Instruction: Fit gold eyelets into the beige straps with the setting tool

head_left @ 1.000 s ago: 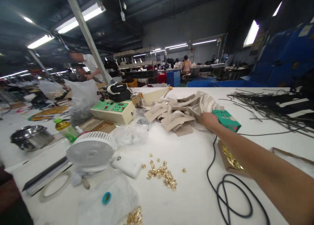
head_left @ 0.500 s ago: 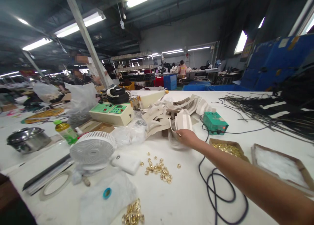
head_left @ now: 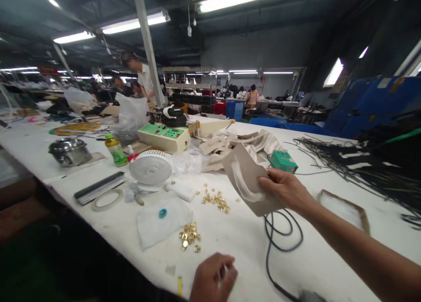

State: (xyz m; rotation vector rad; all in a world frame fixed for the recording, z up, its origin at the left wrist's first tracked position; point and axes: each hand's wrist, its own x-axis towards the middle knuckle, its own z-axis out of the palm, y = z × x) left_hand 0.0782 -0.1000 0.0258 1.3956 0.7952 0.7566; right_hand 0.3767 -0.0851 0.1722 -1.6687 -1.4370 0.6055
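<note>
My right hand (head_left: 284,190) is closed on a beige cut piece (head_left: 246,179) with a pale curved mark, held tilted above the white table (head_left: 237,240). Behind it lies a heap of similar beige pieces (head_left: 237,146) beside a small green box (head_left: 284,160) with a red light. My left hand (head_left: 212,278) rests at the near table edge with its fingers curled round something small that I cannot make out. Loose gold eyelets (head_left: 216,199) lie scattered in front of the piece, and a second cluster of eyelets (head_left: 189,240) sits near my left hand.
A black cable (head_left: 279,240) loops under my right arm. A white fan (head_left: 150,167), tape ring (head_left: 106,200), green bottle (head_left: 115,149), steel pot (head_left: 69,151) and cream control box (head_left: 164,136) stand at left. Black straps (head_left: 362,157) spread at right. People work at far benches.
My right hand has pulled one beige piece off the heap and lifted it toward me. The view has swung down and left, and my left hand has come into view at the table edge.
</note>
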